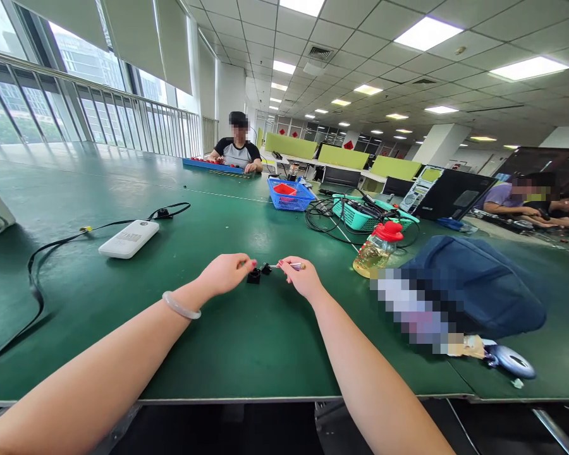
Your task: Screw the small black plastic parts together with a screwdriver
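Observation:
Both my arms reach out over the green table (246, 341). My left hand (226, 273), with a pale bangle on the wrist, is closed in a pinch on a small black part (253, 276) resting on the table. My right hand (301, 277) is closed around a thin tool (289, 266) with a purple and yellow handle. The tool's metal tip points left at a second small black part (266, 268) lying just beyond the first one.
A white power bank (129, 239) with a black cable lies to the left. To the right are a red-capped bottle (378, 249), a blue bag (474, 291), a teal basket (360, 218) of cables and a blue basket (289, 196). Other people sit at the far end and at the right.

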`<state>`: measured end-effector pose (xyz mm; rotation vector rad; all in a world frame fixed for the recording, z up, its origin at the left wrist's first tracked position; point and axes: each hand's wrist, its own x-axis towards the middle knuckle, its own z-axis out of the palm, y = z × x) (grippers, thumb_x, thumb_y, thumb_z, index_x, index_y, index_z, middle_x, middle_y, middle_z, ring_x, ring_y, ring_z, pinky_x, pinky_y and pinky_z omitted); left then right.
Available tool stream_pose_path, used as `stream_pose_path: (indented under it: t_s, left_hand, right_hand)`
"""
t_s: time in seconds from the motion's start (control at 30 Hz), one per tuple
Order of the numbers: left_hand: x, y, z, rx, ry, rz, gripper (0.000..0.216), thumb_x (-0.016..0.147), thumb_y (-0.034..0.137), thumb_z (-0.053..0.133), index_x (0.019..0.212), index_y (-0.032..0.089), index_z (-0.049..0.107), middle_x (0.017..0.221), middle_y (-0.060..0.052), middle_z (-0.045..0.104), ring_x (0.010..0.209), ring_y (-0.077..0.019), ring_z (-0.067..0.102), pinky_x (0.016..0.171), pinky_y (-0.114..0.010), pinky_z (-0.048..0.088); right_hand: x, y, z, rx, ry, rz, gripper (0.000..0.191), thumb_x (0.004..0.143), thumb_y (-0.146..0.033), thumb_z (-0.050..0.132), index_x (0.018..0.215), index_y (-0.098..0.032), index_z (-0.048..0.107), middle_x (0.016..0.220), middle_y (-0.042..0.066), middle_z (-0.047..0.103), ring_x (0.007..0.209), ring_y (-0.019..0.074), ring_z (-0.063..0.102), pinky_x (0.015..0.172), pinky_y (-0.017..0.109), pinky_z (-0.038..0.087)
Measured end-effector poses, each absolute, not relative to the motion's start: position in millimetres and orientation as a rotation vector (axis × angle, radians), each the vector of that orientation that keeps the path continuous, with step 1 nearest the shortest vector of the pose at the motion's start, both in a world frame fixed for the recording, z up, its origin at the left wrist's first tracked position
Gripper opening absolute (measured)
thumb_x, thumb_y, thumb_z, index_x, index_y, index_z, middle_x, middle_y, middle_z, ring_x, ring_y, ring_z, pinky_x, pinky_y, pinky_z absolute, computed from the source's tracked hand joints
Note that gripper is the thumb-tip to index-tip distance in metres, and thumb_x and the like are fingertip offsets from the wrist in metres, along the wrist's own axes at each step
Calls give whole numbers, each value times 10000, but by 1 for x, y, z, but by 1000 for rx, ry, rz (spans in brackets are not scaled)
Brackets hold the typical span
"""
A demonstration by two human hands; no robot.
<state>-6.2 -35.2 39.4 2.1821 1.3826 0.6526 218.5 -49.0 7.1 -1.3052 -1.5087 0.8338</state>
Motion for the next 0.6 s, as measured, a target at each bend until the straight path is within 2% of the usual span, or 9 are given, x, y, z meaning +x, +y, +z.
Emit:
stream_pose_path:
  t_s: [0.07, 0.17, 0.3, 0.4, 0.5, 0.6]
  left_hand:
    - [-7, -39, 43, 2407, 1458, 318, 455, 859, 598, 425, 774, 218, 661, 635, -28, 628, 605, -201, 583, 562, -284, 397]
    - [0, -54, 45, 2571, 1392, -42, 426, 862, 569, 446, 755, 204, 639, 736, -69, 668, 660, -227, 607, 580, -300, 402]
    - [16, -88, 48, 2595, 1027, -125, 376, 812, 561, 560, 679, 212, 599, 665, -33, 635, 616, -201, 578, 573, -297, 409]
    - [21, -107, 54, 2261, 515, -169, 344, 764, 561, 637, 706, 224, 600, 670, 7, 632, 598, -154, 550, 556, -261, 422]
    - [17, -98, 59, 2037, 362, 77, 370, 783, 582, 612, 784, 212, 613, 729, -1, 648, 653, -147, 564, 618, -259, 465]
    - [6, -67, 52, 2204, 809, 615, 354, 842, 541, 537, 849, 203, 643, 813, -36, 673, 756, -190, 595, 717, -310, 491]
  right_hand:
    - [219, -48, 6, -1306, -1509, 834, 286, 772, -496, 621, 737, -218, 681, 536, -40, 503, 478, 127, 468, 496, 255, 381]
    - [219, -48, 5, -1301, -1523, 828, 285, 779, -491, 618, 742, -216, 681, 539, -38, 507, 478, 127, 473, 495, 252, 379]
    - [219, -47, 3, -1292, -1527, 821, 304, 773, -506, 620, 748, -210, 682, 534, -35, 505, 473, 127, 464, 479, 250, 368]
    - [219, -46, 1, -1280, -1529, 818, 318, 772, -518, 618, 740, -207, 676, 534, -28, 505, 472, 126, 458, 471, 247, 361]
    - [220, -45, 1, -1275, -1524, 804, 325, 769, -523, 621, 735, -205, 678, 532, -27, 506, 472, 124, 456, 474, 245, 364]
    - [219, -46, 2, -1281, -1525, 801, 320, 766, -519, 626, 735, -206, 682, 515, -35, 497, 464, 122, 455, 477, 245, 370]
